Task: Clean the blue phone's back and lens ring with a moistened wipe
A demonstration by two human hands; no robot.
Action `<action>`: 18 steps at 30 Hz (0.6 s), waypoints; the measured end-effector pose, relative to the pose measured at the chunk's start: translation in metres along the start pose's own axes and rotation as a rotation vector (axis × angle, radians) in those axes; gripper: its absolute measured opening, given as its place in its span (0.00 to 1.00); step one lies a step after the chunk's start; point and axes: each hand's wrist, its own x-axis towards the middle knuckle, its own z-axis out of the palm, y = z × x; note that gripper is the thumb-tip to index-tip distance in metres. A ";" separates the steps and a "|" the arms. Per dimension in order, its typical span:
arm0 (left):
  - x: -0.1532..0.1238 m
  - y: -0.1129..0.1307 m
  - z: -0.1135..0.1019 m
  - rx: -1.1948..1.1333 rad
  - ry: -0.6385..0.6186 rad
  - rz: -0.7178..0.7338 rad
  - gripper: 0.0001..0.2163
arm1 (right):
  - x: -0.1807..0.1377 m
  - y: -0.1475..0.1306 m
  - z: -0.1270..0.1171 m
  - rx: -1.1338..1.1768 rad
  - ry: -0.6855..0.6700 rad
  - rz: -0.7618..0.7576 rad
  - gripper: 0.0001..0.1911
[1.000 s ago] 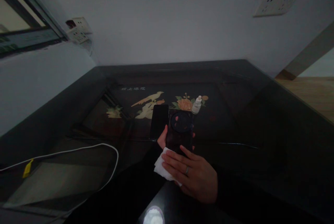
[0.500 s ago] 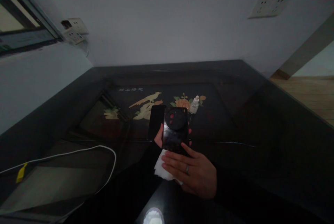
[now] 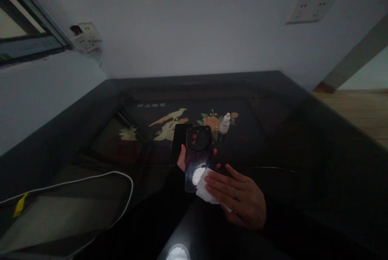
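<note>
My left hand (image 3: 182, 158) grips a black phone (image 3: 197, 155) from behind, its back with the round camera bump facing me; only the thumb and fingertips show at its edges. With flat fingers, my right hand (image 3: 239, 197) presses a white cloth (image 3: 206, 185) against the phone's lower right part. A ring sits on one finger. A second dark phone (image 3: 178, 140) lies flat on the table just behind. A small white dropper bottle (image 3: 224, 123) stands upright a little to the right of the phones.
The dark glossy table (image 3: 287, 151) has a painted bird and flowers and sits in a wall corner. A white cable (image 3: 91, 179) with a yellow tag loops at the left. Wall sockets (image 3: 309, 9) are above. Wooden floor shows at the right.
My right hand slid the white cloth from the phone's lower left to its lower right. The phone tilted and now reflects a bright light spot.
</note>
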 end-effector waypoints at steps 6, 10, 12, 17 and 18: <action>-0.003 -0.006 0.004 -0.050 0.041 -0.088 0.40 | 0.012 0.003 0.003 -0.029 -0.035 0.026 0.22; -0.005 -0.017 0.008 -0.088 0.173 -0.033 0.39 | 0.013 0.016 -0.005 -0.084 -0.005 0.116 0.21; -0.003 -0.022 0.007 -0.076 0.197 0.042 0.34 | 0.012 0.020 -0.010 -0.099 0.022 0.134 0.21; 0.004 -0.021 0.011 -0.002 0.149 0.139 0.30 | 0.008 0.027 -0.018 -0.134 0.092 0.161 0.20; 0.004 -0.020 0.013 0.013 0.138 0.134 0.30 | 0.007 0.028 -0.019 -0.144 0.107 0.173 0.21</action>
